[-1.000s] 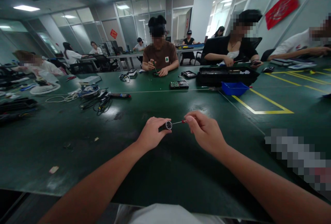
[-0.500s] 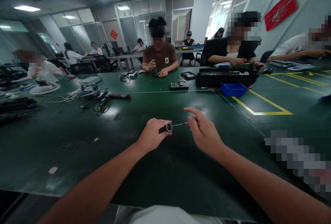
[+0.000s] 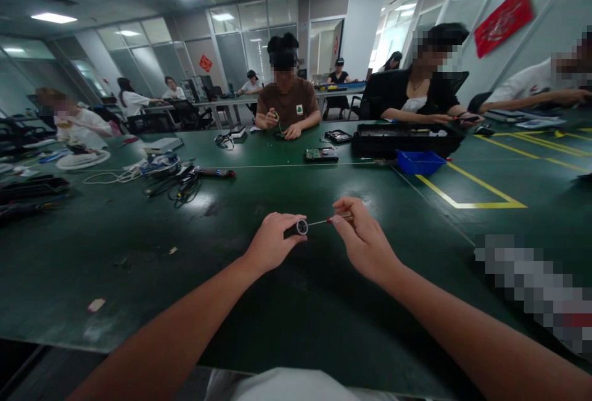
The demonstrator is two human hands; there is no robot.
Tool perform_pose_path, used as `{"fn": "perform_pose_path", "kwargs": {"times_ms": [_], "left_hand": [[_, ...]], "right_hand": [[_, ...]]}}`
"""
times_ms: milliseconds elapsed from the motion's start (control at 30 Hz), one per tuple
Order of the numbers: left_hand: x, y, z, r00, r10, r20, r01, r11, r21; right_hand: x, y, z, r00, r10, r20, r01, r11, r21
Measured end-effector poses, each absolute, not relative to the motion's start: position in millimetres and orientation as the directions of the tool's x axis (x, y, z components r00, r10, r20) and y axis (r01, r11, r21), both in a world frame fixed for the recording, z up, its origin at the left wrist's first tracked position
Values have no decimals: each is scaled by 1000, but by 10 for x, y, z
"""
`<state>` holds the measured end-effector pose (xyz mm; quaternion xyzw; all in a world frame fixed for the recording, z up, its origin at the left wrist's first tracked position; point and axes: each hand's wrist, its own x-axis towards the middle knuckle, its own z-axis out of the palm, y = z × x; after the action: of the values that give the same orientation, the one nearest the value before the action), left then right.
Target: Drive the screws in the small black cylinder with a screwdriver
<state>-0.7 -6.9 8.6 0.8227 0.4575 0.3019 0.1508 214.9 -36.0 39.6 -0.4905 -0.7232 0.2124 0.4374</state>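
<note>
My left hand (image 3: pixel 272 242) is closed around a dark cylindrical part (image 3: pixel 291 231), whose round, silver-rimmed end faces right. In my right hand (image 3: pixel 365 234) is a screwdriver (image 3: pixel 345 218) with a red-collared, amber-looking handle, held between thumb and fingers. Its thin metal shaft points left and its tip reaches the cylinder's open end; whether it engages anything inside is too small to tell. Both hands are above the green table (image 3: pixel 240 321), near its middle.
Black cables (image 3: pixel 182 188) and a stick-like device (image 3: pixel 215 173) lie to the left. Ahead are a hard drive (image 3: pixel 321 154), a blue bin (image 3: pixel 420 161) and a long black case (image 3: pixel 404 140). A co-worker (image 3: pixel 287 99) sits opposite. Yellow tape (image 3: pixel 490 205) marks the table's right side.
My right hand's index finger, stretched out before, has curled in around the screwdriver handle, and more of the handle shows. My left hand and the cylinder stay nearly in place.
</note>
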Motion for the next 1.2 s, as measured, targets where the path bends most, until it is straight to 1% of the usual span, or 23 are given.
{"fn": "perform_pose_path", "kwargs": {"times_ms": [133, 300, 433, 500, 600, 733, 800, 833, 900, 967, 1067, 1200], "left_hand": [[-4, -65, 79, 419, 835, 356, 653, -549, 521], [-13, -57, 64, 425, 834, 353, 651, -552, 520], [-12, -60, 70, 416, 835, 359, 652, -549, 523], [-7, -61, 74, 415, 838, 355, 655, -546, 523], [-2, -61, 77, 412, 841, 350, 658, -541, 524], [-10, -61, 87, 397, 844, 361, 660, -536, 526], [-16, -62, 94, 448, 819, 358, 637, -574, 515], [-19, -61, 97, 484, 802, 351, 624, -597, 503], [-23, -56, 100, 533, 779, 331, 618, -625, 477], [-24, -48, 100, 528, 789, 314, 642, -613, 462], [-22, -40, 105, 497, 812, 305, 662, -582, 471], [-9, -61, 125, 478, 821, 313, 661, -571, 487]], "right_hand": [[2165, -337, 432, -147, 924, 352, 587, 368, -721], [2177, -331, 420, -125, 912, 392, 509, 398, -763], [2184, -319, 415, -136, 929, 345, 583, 356, -730], [2193, -306, 395, -136, 922, 362, 582, 370, -724], [2197, -293, 350, -113, 911, 396, 489, 398, -777], [2179, -256, 315, -84, 932, 353, 331, 360, -872], [2177, -207, 300, -49, 953, 300, 228, 303, -925], [2181, -177, 289, 2, 967, 257, 151, 253, -955], [2197, -121, 262, 35, 995, 97, 29, 96, -995], [2216, -90, 241, 75, 993, 90, 53, 86, -995], [2222, -112, 245, 74, 979, 190, 165, 176, -971], [2197, -204, 288, 5, 954, 300, 325, 282, -903]]}}
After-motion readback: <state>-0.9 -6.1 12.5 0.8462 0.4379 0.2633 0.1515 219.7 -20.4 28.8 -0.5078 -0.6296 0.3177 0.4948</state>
